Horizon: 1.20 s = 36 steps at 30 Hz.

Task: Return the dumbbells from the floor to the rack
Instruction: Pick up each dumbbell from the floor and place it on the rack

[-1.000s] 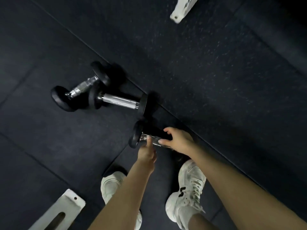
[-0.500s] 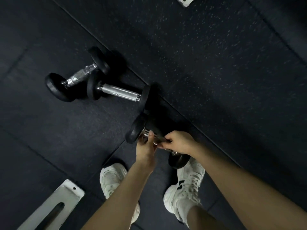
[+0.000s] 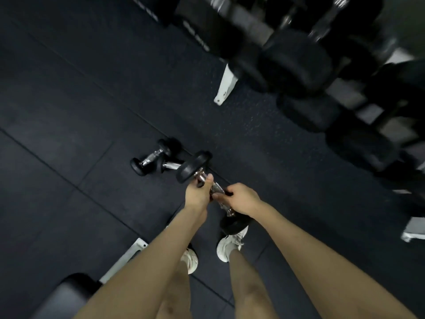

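Chrome handle gripped, both hands (image 3: 219, 198) clamped on the dumbbell (image 3: 212, 191), now lifted clear of the floor (image 3: 69, 134); rack (image 3: 322, 77) swings into view far right, two dumbbells (image 3: 158, 160) remain.

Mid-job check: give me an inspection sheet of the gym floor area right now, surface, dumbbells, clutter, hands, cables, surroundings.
Surface: dark rubber floor tiles, seams visible, no spills seen.
Job's things: held dumbbell lifted off the floor; two small dumbbells lie together on the floor beyond it; rack upper right, loaded, blurred.
Clutter: nothing seen.
Grippers: left hand and right hand both closed on the chrome handle.
Cables: nothing seen.
Surroundings: white shoes below the held dumbbell; padded bench with white frame lower left.
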Each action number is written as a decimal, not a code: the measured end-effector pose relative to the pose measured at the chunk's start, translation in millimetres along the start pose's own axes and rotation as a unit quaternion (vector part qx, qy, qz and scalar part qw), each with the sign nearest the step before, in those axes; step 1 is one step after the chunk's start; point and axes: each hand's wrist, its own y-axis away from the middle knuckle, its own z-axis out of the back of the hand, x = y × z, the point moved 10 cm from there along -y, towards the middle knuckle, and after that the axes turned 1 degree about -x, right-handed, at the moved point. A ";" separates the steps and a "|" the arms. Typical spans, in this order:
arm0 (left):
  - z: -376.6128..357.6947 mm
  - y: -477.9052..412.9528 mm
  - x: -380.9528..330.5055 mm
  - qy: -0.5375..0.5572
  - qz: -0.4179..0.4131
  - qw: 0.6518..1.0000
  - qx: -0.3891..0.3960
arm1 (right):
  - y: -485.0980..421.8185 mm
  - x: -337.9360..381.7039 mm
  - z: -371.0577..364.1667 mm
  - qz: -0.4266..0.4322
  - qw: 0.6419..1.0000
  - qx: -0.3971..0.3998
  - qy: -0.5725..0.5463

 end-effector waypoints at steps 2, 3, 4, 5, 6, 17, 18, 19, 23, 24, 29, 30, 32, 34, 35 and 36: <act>-8.3 51.1 -43.8 -0.006 -0.017 1.000 0.018 | 49.0 25.6 30.8 0.012 0.999 -0.020 -0.030; -13.6 74.7 -65.8 -0.009 -0.031 0.999 0.026 | 71.6 38.3 47.7 0.020 0.998 -0.032 -0.047; -18.3 96.8 -85.7 -0.014 -0.046 0.998 0.035 | 92.2 49.1 63.6 0.027 0.996 -0.044 -0.069; -23.7 118.0 -105.1 -0.018 -0.064 0.997 0.045 | 111.4 58.7 78.6 0.035 0.993 -0.053 -0.097; -30.1 138.3 -124.4 -0.028 -0.080 0.995 0.057 | 129.6 67.8 94.1 0.043 0.989 -0.062 -0.124; -117.9 225.9 -298.9 -0.100 -0.217 0.965 0.103 | 192.9 133.0 259.5 0.093 0.945 -0.163 -0.266; -128.3 226.2 -314.9 -0.104 -0.226 0.962 0.108 | 191.9 139.1 276.8 0.093 0.942 -0.171 -0.273; -138.9 226.5 -331.7 -0.109 -0.237 0.959 0.112 | 190.2 144.6 294.7 0.092 0.939 -0.181 -0.278; -185.7 220.2 -400.5 -0.120 -0.274 0.946 0.125 | 177.3 168.9 368.7 0.111 0.923 -0.229 -0.288; -199.0 216.5 -417.8 -0.125 -0.279 0.943 0.132 | 170.1 174.4 386.6 0.116 0.917 -0.240 -0.295; -272.0 188.0 -496.6 -0.169 -0.289 0.925 0.179 | 133.7 189.7 470.6 0.102 0.886 -0.277 -0.357; -286.5 180.1 -510.5 -0.182 -0.290 0.921 0.183 | 127.7 190.4 486.3 0.093 0.881 -0.281 -0.370; -316.1 164.2 -536.4 -0.223 -0.298 0.909 0.186 | 115.5 188.1 516.2 0.075 0.870 -0.296 -0.387; -346.8 149.3 -558.5 -0.256 -0.301 0.899 0.191 | 102.1 186.6 544.6 0.071 0.853 -0.310 -0.413; -361.5 140.6 -567.3 -0.265 -0.299 0.896 0.194 | 93.7 185.2 556.6 0.067 0.845 -0.311 -0.430; -376.1 133.6 -574.7 -0.272 -0.298 0.893 0.197 | 85.4 183.4 567.1 0.060 0.839 -0.312 -0.442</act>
